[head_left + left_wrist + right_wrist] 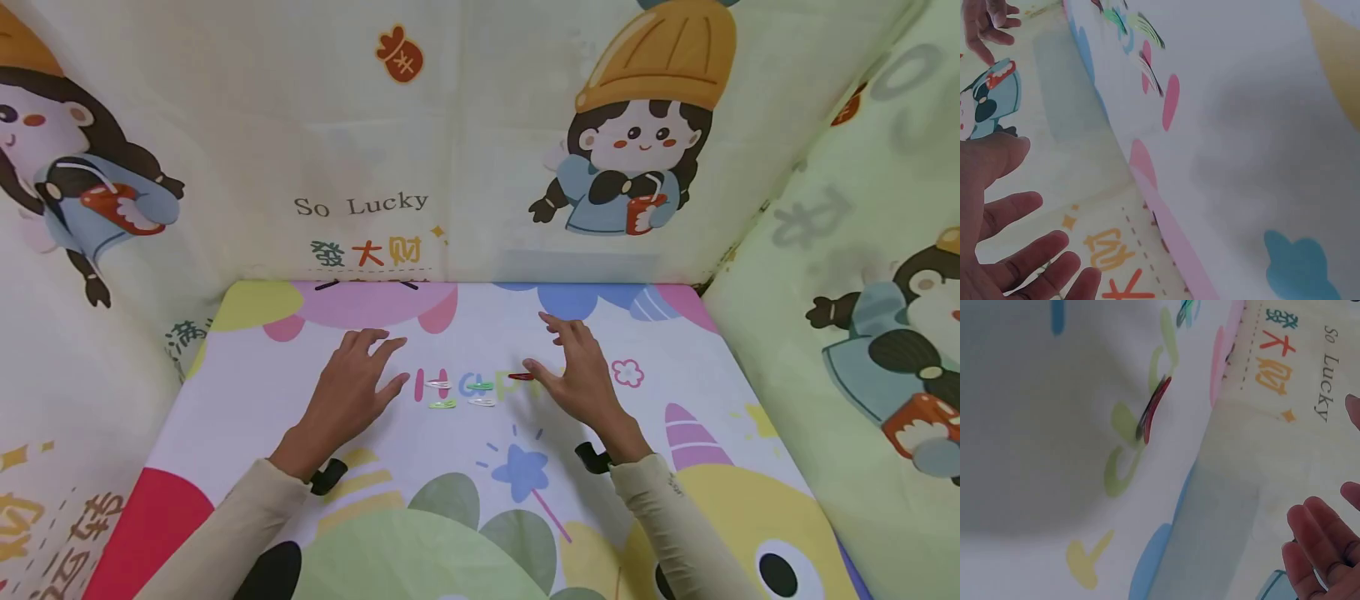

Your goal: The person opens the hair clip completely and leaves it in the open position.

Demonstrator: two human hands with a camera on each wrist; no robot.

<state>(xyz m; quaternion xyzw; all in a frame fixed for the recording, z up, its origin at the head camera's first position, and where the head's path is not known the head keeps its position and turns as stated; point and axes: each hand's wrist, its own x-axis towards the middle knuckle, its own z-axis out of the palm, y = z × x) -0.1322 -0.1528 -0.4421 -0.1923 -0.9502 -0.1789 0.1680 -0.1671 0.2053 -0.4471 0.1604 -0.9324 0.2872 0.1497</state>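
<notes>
Several snap hair clips lie in two short rows on the printed tabletop. The far row has a pale clip (438, 385), a green clip (480, 386) and a dark red clip (521, 377). Nearer lie a yellow-green clip (442, 404) and a white clip (482, 402). My left hand (348, 387) hovers left of them, fingers spread and holding nothing. To their right hovers my right hand (583, 379), its thumb overlapping the red clip's end in the head view. In the right wrist view the red clip (1157, 409) lies apart from the loose fingers (1313, 531).
The tabletop (247, 417) carries cartoon prints and coloured letters. Printed cloth walls (495, 167) stand at its back and both sides. A black strap piece (328, 477) shows at the left wrist, another (594, 458) at the right.
</notes>
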